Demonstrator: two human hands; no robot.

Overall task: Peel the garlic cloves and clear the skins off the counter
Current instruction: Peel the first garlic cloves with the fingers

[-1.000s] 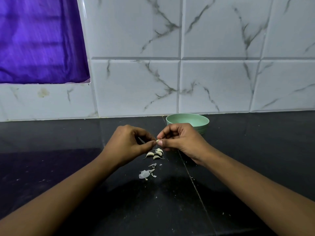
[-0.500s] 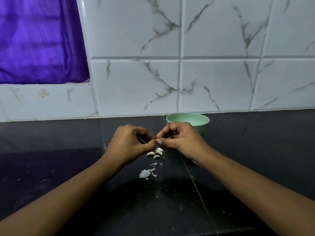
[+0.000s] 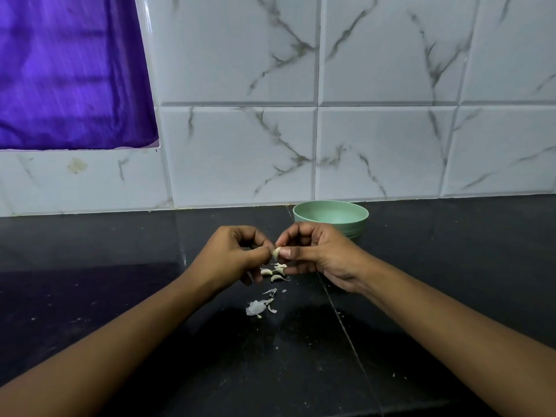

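Our left hand [image 3: 230, 257] and right hand [image 3: 320, 254] both pinch one garlic clove [image 3: 276, 253], fingers curled; loose cloves [image 3: 274, 272] at its 6 o'clock.

Bowl [image 3: 359, 230]: at the back of the worktop [image 3: 120, 266], near the tiled wall [image 3: 385, 152], just behind the right hand [image 3: 319, 254].
Hands: the left hand [image 3: 231, 254] and the right hand meet over mid-worktop, with a garlic clove [image 3: 276, 253] pinched between them.
Loose cloves [image 3: 275, 272]: on the worktop, beneath the hands.
Skins [image 3: 260, 305]: on the worktop, just in front of the loose cloves.
Cloth [image 3: 69, 73]: against the wall, far left, well apart from the bowl.
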